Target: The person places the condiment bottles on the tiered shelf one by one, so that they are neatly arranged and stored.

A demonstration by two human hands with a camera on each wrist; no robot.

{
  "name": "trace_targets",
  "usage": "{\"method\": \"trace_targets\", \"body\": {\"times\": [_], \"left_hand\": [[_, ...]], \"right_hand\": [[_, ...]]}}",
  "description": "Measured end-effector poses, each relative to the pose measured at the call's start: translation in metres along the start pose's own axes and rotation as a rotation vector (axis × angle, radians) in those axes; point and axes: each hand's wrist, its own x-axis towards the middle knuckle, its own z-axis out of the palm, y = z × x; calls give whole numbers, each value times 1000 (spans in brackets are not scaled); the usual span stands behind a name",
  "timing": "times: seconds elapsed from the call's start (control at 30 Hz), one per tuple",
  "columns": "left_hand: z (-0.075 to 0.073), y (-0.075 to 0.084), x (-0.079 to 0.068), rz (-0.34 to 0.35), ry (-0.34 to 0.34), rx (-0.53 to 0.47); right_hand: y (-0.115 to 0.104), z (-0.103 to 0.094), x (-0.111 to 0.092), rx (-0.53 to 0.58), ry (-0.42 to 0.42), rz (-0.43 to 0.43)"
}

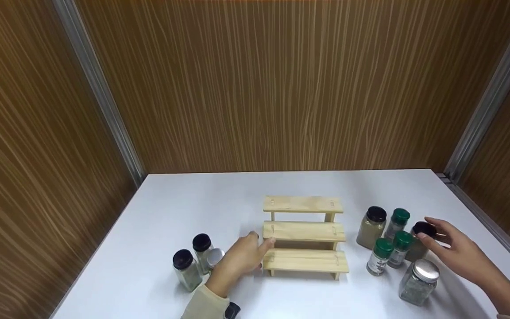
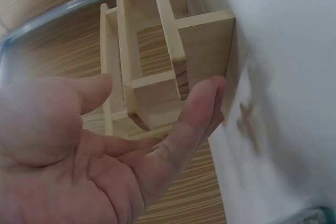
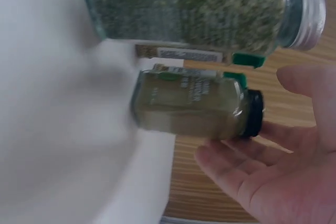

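Bright, diffuse light, seemingly from overhead, washes the white worktop (image 1: 237, 190), palest toward its front, as soft shadows spread below the wooden rack (image 1: 303, 230) and toward the right edge beside a silver-lidded jar (image 1: 415, 288), whose lid (image 1: 426, 269) glints. Both wrist views look dimmer and softer, fine print blurring on a black-capped jar (image 3: 189, 103) in the right one.

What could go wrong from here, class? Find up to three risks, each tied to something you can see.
1. The right hand is at a black-lidded jar close to a green-lidded jar; a clumsy grasp might topple either.
2. The silver-lidded jar stands near that hand and could get knocked.
3. The left hand is by the rack's end; a bump might shift it.
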Motion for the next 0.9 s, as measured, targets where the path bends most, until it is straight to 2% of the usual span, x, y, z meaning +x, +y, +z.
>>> {"method": "trace_targets", "body": {"times": [0.17, 0.33, 0.5, 0.9], "left_hand": [[5, -4, 2, -21, -73, -55], [8, -5, 3, 15, -108, -83], [8, -5, 4, 36, -113, -107], [12, -6, 6, 19, -111, -103]], "right_hand": [[14, 7, 3, 61, 27, -22], [25, 14, 6, 67, 57, -34], [30, 17, 7, 63, 52, -1], [35, 22, 7, 46, 116, -5]]}}
